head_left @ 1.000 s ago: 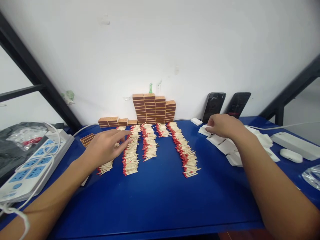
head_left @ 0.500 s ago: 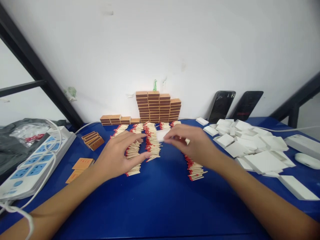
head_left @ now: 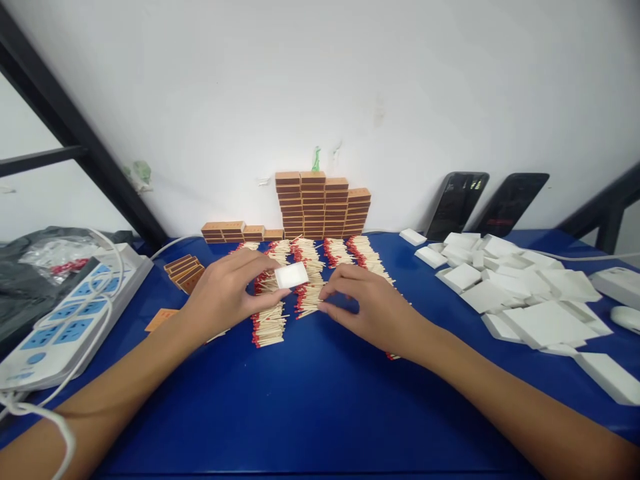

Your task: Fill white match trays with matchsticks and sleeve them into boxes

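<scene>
My left hand point(head_left: 227, 285) pinches a small white matchbox tray point(head_left: 292, 275) between thumb and fingers, its hollow side facing up. The tray hovers above rows of red-tipped matches point(head_left: 270, 323) on the blue table. My right hand point(head_left: 373, 303) is open, its curled thumb and index finger slightly apart with nothing visible between them. Those fingertips are close to the lower end of the middle row of matches point(head_left: 309, 293); whether they touch it I cannot tell. Part of the rightmost match row point(head_left: 370, 253) is hidden behind the right hand.
Brown matchboxes point(head_left: 313, 207) stand stacked against the wall, with a lower row point(head_left: 223, 231) beside them. Orange sleeves point(head_left: 184, 272) and a power strip point(head_left: 75, 320) are on the left. To the right lie a heap of white trays point(head_left: 540, 323) and two leaning phones point(head_left: 457, 205).
The white tray has passed from my right hand to my left. My right hand has come down and slightly left, close to the middle matches.
</scene>
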